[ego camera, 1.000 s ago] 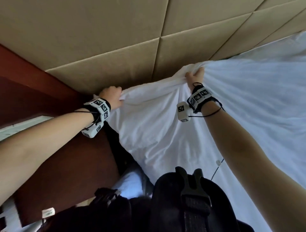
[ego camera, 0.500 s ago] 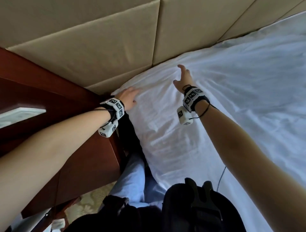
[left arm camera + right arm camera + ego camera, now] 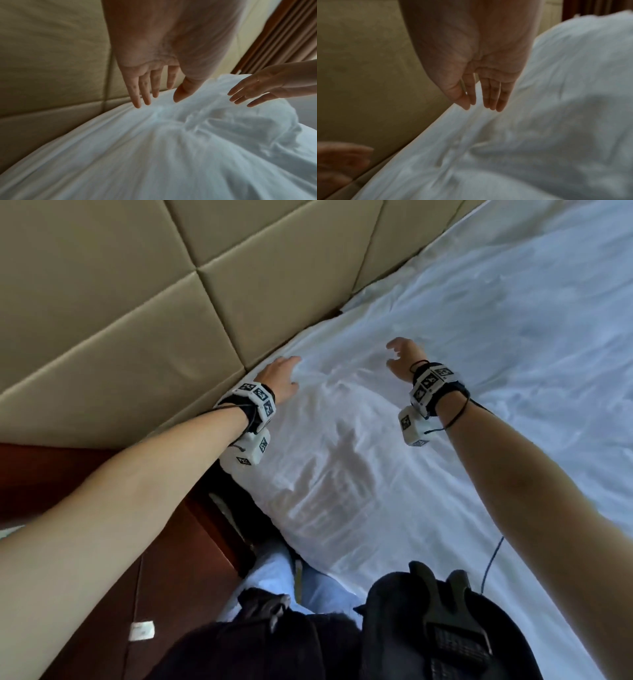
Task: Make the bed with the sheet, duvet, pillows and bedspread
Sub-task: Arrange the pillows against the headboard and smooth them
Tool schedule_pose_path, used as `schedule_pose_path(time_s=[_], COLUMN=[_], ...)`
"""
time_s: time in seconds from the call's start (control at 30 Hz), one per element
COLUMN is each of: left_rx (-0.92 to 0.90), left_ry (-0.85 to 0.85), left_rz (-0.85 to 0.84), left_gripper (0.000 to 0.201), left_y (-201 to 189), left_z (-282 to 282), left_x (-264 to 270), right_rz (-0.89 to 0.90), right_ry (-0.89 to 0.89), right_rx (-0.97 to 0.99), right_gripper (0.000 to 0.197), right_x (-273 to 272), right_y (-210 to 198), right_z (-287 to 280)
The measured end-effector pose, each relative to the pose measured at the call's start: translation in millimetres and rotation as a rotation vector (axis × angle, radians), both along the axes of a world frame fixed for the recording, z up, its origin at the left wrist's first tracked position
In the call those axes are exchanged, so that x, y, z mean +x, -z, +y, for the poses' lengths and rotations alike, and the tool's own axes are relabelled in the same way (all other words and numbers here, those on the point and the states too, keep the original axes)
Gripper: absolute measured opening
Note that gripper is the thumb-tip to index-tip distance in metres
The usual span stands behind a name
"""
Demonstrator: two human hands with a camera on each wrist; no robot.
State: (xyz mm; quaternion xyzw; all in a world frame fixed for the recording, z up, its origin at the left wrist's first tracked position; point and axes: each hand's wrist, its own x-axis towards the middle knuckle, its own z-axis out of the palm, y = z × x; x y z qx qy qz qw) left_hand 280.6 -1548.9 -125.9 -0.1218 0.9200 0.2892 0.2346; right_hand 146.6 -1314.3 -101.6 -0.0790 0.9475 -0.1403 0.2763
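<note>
In the head view, both hands have let go of the white sheet [image 3: 394,474], which a second ago was bunched in their grip. It now lies at frame centre against the headboard [image 3: 137,320]. Left hand [image 3: 279,376] rests flat; right hand [image 3: 402,357] hovers.

Left wrist view: fingers [image 3: 139,92] straight, slightly spread.

Right wrist view: fingers [image 3: 489,94] straight, close together, gripping nothing. Smoothing likely follows.

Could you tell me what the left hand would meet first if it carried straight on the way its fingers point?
Probably the white sheet just below the left hand; the padded headboard stands right behind, though depth is unclear.
</note>
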Motion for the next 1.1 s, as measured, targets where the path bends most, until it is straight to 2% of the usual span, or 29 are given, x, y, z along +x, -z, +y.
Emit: schedule_pose_path(time_s=[0.27, 0.4, 0.53, 0.7, 0.83, 0.93, 1.03, 1.1], left_rx=[0.01, -0.029, 0.064, 0.159, 0.195, 0.26, 0.296, 0.268], left_ry=[0.167, 0.161, 0.053, -0.042, -0.073, -0.126, -0.027, 0.094], left_rz=[0.223, 0.248, 0.217, 0.139, 0.177, 0.115, -0.009, -0.068], left_gripper=[0.054, 0.053, 0.046, 0.039, 0.035, 0.035, 0.032, 0.046], left_y=[-99, -114, -86, -38, -16, 6, 24, 28], left_z=[86, 111, 134, 156, 162, 164, 169, 174], left_x=[-150, -205, -241, -286, -329, -353, -367, -369], right_rz=[0.127, 0.14, 0.182, 0.243, 0.356, 0.381, 0.304, 0.23], right_ry=[0.165, 0.175, 0.189, 0.175, 0.154, 0.158, 0.252, 0.333], right_rx=[0.031, 0.016, -0.003, -0.019, -0.033, 0.024, 0.156, 0.23], right_gripper=[0.042, 0.046, 0.051, 0.054, 0.047, 0.044, 0.044, 0.05], right_x=[-75, -111, -136, -170, -226, -275, -312, -327], right_y=[-83, -98, -86, -54, -41, -30, -15, -4], right_z=[122, 160, 175, 167, 151, 138, 134, 141])
